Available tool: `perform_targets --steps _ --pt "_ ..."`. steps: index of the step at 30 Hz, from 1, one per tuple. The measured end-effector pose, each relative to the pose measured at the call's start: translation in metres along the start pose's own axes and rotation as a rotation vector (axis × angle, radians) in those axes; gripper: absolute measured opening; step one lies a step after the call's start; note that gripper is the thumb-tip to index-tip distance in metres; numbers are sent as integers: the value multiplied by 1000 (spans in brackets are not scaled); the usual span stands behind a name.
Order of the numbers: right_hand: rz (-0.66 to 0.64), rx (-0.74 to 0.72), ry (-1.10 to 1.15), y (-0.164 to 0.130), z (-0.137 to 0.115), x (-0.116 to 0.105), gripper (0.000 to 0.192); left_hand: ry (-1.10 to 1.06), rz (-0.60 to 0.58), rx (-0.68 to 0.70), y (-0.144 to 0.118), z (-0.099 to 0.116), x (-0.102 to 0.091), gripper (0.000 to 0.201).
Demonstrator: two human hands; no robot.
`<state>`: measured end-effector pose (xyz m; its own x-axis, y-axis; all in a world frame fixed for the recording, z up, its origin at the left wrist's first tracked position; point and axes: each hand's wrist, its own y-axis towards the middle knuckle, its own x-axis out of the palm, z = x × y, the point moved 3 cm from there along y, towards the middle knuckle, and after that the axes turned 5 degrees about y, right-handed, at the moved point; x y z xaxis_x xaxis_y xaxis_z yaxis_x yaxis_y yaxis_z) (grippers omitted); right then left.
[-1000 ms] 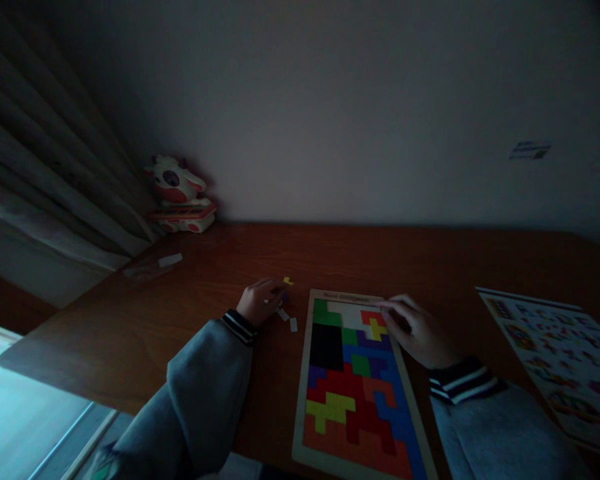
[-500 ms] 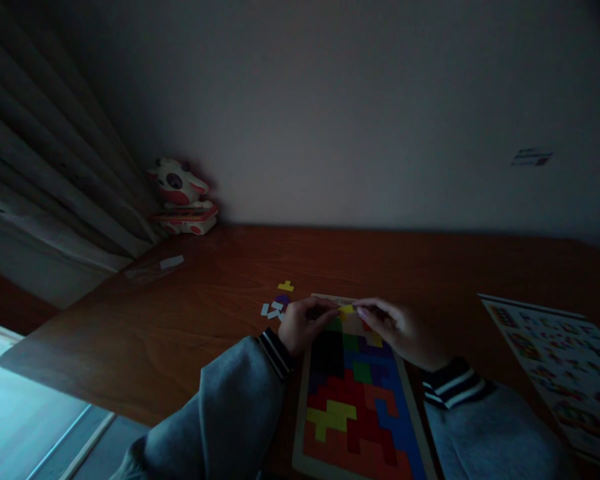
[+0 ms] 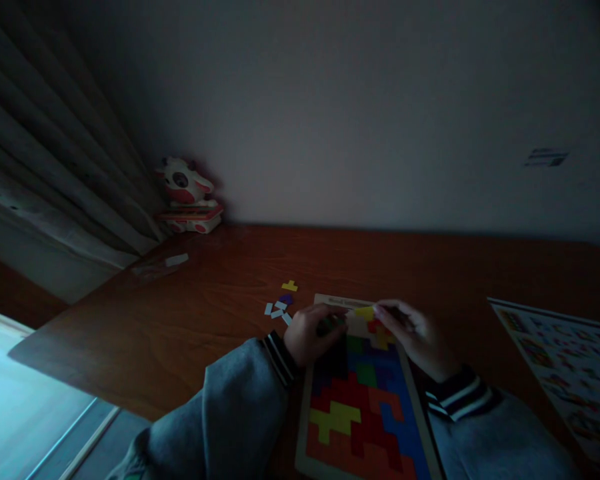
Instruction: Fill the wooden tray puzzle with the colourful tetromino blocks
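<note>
A puzzle board with a pale wooden frame lies in front of me, mostly covered by flat coloured block pieces. My right hand pinches a yellow puzzle piece between thumb and fingers over the board's far end. Over the far left part of the board, my left hand has its thumb and index finger apart, with nothing seen between them but the board's pieces below. Just beyond it on the table lie another yellow piece, a purple piece and several small white pieces.
On the wooden table, a printed sheet lies to the right. A cow-shaped toy stands at the back left by the curtain. A clear wrapper with a white label lies in front of it.
My left fingers have come off the yellow piece and drawn back to the left. My right hand keeps hold of it, now slightly further right. The view has shifted a little.
</note>
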<state>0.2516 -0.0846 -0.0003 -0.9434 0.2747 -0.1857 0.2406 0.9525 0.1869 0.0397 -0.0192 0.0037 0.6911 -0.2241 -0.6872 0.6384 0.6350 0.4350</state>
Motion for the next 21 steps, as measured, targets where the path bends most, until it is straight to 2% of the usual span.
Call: perform_targets --steps 3,6,9,13,21 --pt "92 29 50 3 4 -8 42 303 85 119 4 -17 -18 22" --pt "131 33 69 5 8 -12 44 466 98 145 7 -37 -31 20" --pt "120 28 51 5 12 -11 44 467 90 127 7 -45 -34 19" --pt "91 15 12 3 13 -8 41 408 51 76 4 -42 -24 17" --pt "17 19 55 1 12 -2 40 336 -76 223 3 -31 -14 18"
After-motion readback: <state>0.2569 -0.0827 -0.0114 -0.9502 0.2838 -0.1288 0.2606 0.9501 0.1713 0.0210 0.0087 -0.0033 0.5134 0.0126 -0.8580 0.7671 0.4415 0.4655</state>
